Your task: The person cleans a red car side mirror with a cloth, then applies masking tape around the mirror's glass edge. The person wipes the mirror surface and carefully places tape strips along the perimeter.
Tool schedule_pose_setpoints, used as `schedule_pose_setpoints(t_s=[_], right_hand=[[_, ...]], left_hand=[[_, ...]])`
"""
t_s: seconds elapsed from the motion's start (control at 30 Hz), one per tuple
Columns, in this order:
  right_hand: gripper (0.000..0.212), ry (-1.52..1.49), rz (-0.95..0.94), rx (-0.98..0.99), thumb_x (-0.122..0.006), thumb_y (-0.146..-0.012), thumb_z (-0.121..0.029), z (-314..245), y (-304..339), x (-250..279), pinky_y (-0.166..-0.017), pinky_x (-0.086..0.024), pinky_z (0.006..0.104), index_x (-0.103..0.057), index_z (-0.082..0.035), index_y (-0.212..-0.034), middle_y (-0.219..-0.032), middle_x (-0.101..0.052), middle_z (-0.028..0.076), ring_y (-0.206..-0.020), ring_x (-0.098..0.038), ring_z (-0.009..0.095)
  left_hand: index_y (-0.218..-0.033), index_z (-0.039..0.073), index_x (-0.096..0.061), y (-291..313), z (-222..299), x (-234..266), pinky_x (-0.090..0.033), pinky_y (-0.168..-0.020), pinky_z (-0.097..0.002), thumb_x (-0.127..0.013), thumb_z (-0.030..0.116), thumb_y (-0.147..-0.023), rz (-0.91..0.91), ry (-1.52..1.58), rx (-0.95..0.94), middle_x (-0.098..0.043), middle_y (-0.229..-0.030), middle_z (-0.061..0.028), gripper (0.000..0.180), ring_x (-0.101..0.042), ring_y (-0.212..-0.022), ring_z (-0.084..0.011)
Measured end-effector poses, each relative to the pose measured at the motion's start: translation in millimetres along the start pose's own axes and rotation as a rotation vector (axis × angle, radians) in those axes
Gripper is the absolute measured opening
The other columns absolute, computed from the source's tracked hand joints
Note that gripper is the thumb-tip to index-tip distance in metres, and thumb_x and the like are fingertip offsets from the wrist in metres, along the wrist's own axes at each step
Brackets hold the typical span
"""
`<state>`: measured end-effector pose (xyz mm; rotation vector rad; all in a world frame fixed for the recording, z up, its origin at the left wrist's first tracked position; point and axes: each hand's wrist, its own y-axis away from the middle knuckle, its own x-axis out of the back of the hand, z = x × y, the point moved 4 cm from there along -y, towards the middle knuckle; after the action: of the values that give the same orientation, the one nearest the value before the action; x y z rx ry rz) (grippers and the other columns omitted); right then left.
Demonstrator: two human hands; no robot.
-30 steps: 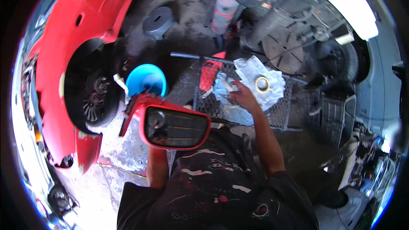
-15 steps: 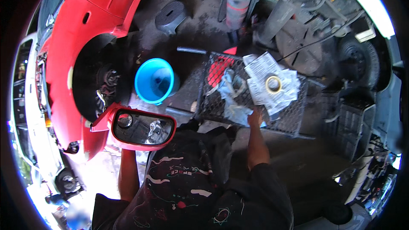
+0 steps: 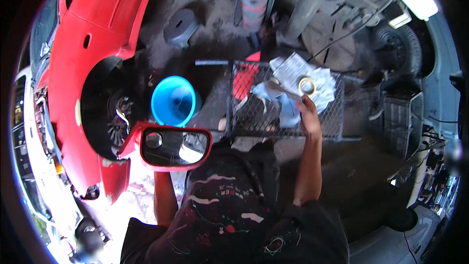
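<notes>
A red car side mirror (image 3: 176,147) is held up in front of my body, its glass facing up toward me. My left forearm (image 3: 165,198) runs up behind it; the mirror hides my left hand and its fingers. To the right, my right hand (image 3: 309,113) is above a black mesh rack (image 3: 254,122), closed on the edge of a crumpled light-blue sheet (image 3: 288,110). Whether that sheet is cloth or paper I cannot tell. Just beyond the hand, a roll of masking tape (image 3: 307,86) lies on printed newspaper sheets (image 3: 291,72) on the rack.
A blue bucket (image 3: 173,101) stands left of the rack, beside the red car body panel (image 3: 97,24) with its dark wheel opening. A grey stool (image 3: 181,27) is farther back. At right are a tyre (image 3: 413,51) and a dark crate (image 3: 400,112).
My right hand has moved up and away from the rack's near edge, lifting part of the light-blue sheet. The mirror remains held; the whole view has shifted slightly.
</notes>
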<state>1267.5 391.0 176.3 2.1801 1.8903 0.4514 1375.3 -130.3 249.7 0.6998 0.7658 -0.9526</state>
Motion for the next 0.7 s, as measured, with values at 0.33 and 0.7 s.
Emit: schedule_pose_setpoints(t_s=[0.33, 0.7], right_hand=[[0.053, -0.073, -0.024, 0.023, -0.06, -0.079, -0.02, -150, 54, 32, -0.077, -0.046, 0.0275, -0.051, 0.007, -0.123, -0.101, -0.064, 0.009, -0.085, -0.059, 0.016], [0.046, 0.569, -0.372, 0.329, -0.053, -0.083, -0.029, -214, 80, -84, -0.074, -0.049, 0.0316, -0.05, 0.001, -0.117, -0.108, -0.059, 0.012, -0.092, -0.059, 0.023]], left_hand=[[-0.122, 0.003, -0.054, -46, -89, 28, -0.045, -0.096, -0.0404, -0.049, 0.042, -0.094, 0.03, -0.088, 0.029, -0.062, -0.114, -0.0118, 0.048, -0.061, -0.099, -0.0248], [-0.128, 0.008, -0.05, -54, -101, -19, -0.047, -0.087, -0.0572, -0.045, 0.067, -0.083, -0.14, 0.461, 0.34, -0.063, -0.104, -0.0135, 0.074, -0.061, -0.094, -0.0332]])
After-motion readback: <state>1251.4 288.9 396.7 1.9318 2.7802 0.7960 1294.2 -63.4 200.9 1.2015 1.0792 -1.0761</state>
